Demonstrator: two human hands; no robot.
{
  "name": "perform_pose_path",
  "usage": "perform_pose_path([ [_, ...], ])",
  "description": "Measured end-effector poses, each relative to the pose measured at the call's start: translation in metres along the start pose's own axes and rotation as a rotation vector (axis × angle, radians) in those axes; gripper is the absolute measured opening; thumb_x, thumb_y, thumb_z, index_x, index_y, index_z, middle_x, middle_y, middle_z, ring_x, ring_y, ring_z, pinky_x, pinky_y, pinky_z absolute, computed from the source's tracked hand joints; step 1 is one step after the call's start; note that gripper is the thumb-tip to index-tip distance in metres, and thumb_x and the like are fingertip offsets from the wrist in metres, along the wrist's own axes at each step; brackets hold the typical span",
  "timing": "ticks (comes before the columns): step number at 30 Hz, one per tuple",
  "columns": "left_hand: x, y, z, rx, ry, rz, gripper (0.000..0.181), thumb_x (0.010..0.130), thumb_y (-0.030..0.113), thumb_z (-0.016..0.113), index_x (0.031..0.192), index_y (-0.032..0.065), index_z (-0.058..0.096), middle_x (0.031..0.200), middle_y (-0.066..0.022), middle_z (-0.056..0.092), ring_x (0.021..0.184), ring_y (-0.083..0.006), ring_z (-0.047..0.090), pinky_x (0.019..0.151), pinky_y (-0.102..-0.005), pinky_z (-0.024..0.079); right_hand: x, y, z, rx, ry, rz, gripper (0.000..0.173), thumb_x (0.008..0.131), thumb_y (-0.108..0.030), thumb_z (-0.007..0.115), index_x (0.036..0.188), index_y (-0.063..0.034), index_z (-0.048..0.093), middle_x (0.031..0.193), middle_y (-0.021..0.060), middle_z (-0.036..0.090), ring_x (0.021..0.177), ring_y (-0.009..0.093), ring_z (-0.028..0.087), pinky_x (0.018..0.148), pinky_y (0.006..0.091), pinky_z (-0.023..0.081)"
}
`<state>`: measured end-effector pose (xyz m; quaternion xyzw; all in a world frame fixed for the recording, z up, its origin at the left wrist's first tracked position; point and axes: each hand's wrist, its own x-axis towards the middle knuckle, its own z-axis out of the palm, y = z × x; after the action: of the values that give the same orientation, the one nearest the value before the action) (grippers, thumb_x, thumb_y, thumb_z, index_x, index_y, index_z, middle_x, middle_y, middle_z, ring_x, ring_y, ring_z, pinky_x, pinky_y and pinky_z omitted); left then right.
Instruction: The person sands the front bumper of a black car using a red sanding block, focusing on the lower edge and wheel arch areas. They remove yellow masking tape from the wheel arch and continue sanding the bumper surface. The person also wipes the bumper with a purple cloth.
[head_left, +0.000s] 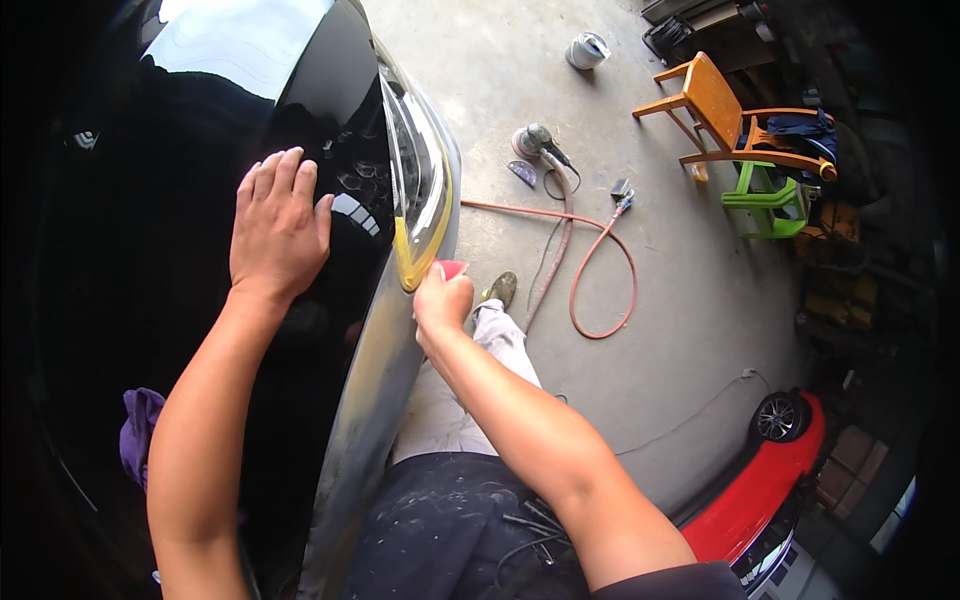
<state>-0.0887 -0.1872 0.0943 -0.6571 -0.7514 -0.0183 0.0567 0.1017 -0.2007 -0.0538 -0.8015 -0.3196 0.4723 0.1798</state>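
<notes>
My left hand (279, 217) lies flat, palm down, on the glossy black hood (307, 330) of a car. My right hand (444, 300) is closed around a small red pad (452, 268), of which only the top edge shows. That hand is at the lower corner of the headlight (420, 165), by the edge of the fender. Yellow masking tape (406, 262) runs around this corner and along the outer side of the headlight. Below it, the fender (367, 375) is sanded grey with a tan filler patch. Whether the pad touches the fender is hidden by my fingers.
A sander (534, 141) with a hose lies on the concrete floor, beside a red air hose (635, 277). Farther off are a grey can (587, 51), an orange wooden chair (712, 101), a green stool (765, 201) and a red car (757, 487). A purple cloth (140, 431) rests on the hood.
</notes>
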Motion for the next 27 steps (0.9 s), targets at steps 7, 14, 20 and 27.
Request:
perform_pose_path([
  [7, -0.003, 0.000, 0.000, -0.006, -0.012, 0.002, 0.040, 0.096, 0.023, 0.061, 0.128, -0.0003, 0.060, 0.139, -0.0158, 0.055, 0.135, -0.0325, 0.047, 0.117, -0.0435, 0.032, -0.005, 0.005, -0.004, -0.018, -0.061, 0.031, 0.036, 0.096, -0.029, 0.065, 0.100, 0.0067, 0.065, 0.100, 0.0286, 0.070, 0.099, 0.043, 0.069, 0.086, 0.0488, 0.052],
  [14, 0.004, 0.000, -0.002, -0.002, 0.014, 0.003, 0.039, 0.096, 0.022, 0.063, 0.127, -0.0010, 0.060, 0.139, -0.0157, 0.055, 0.135, -0.0326, 0.047, 0.116, -0.0440, 0.033, -0.009, 0.001, -0.001, -0.009, -0.034, -0.004, 0.033, 0.099, -0.027, 0.061, 0.099, 0.0064, 0.061, 0.099, 0.0279, 0.069, 0.097, 0.044, 0.068, 0.084, 0.0484, 0.053],
  [20, 0.001, 0.005, -0.002, 0.003, -0.011, 0.009, 0.040, 0.096, 0.023, 0.063, 0.128, -0.0013, 0.060, 0.139, -0.0157, 0.055, 0.135, -0.0324, 0.047, 0.117, -0.0442, 0.034, 0.012, -0.011, 0.002, 0.045, -0.055, 0.075, 0.033, 0.099, -0.027, 0.061, 0.099, 0.0057, 0.061, 0.098, 0.0273, 0.069, 0.095, 0.042, 0.069, 0.083, 0.0486, 0.053],
  [27, -0.001, 0.003, -0.001, 0.021, -0.016, -0.005, 0.040, 0.096, 0.022, 0.062, 0.129, -0.0002, 0.059, 0.139, -0.0158, 0.055, 0.135, -0.0331, 0.047, 0.117, -0.0442, 0.033, 0.025, -0.024, 0.001, 0.046, -0.160, 0.180, 0.033, 0.099, -0.027, 0.061, 0.107, 0.0049, 0.059, 0.103, 0.0269, 0.069, 0.096, 0.042, 0.069, 0.083, 0.0479, 0.053],
])
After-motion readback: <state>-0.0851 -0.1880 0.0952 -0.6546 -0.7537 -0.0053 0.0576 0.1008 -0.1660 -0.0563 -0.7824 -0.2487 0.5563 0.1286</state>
